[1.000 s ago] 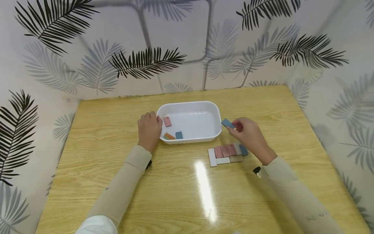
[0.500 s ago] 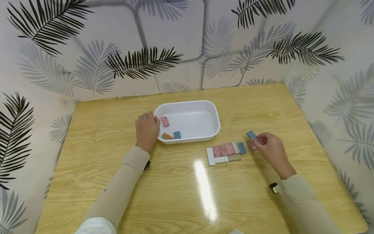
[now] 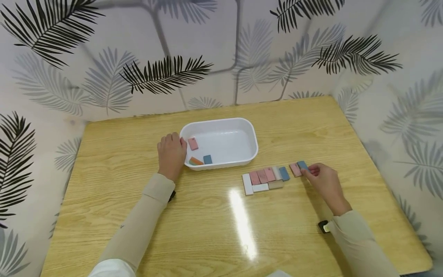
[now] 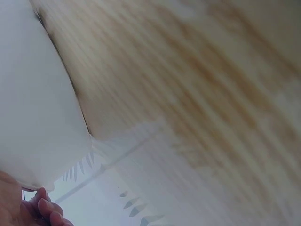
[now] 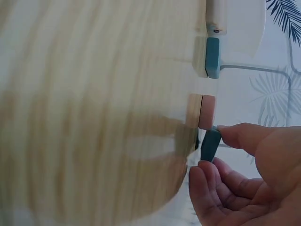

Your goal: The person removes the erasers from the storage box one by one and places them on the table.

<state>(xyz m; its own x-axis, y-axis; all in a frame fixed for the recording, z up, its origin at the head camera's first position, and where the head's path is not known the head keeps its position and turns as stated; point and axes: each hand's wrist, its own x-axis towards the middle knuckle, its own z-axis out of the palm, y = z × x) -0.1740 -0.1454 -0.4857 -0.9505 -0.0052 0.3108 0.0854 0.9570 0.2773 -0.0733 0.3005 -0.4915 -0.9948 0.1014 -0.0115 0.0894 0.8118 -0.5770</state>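
My left hand (image 3: 171,154) grips the left end of a white plastic tub (image 3: 254,154), the thumb at its rim; fingers (image 4: 43,207) curl at its edge in the left wrist view. My right hand (image 3: 324,184) pinches a small blue block (image 3: 302,166) between thumb and fingertips. In the right wrist view this blue block (image 5: 210,143) is tilted, one end right by a pink block (image 5: 207,112). On the table, that pink block (image 3: 295,170) lies just left of the held one. Inside the tub are a pink block (image 3: 192,144), a blue block (image 3: 207,159) and an orange-and-green piece (image 3: 196,161).
Left of the pink block is a cluster of flat blocks: white (image 3: 247,184), several pink (image 3: 262,176), beige (image 3: 275,184) and blue (image 3: 284,173). The wooden table (image 3: 194,223) meets a leaf-patterned wall covering (image 3: 221,50). Something pale (image 3: 278,274) shows at the bottom edge.
My right hand has carried the blue block from beside the tub's right end rightward and down to the lone pink block's right side. The left hand stays on the tub.
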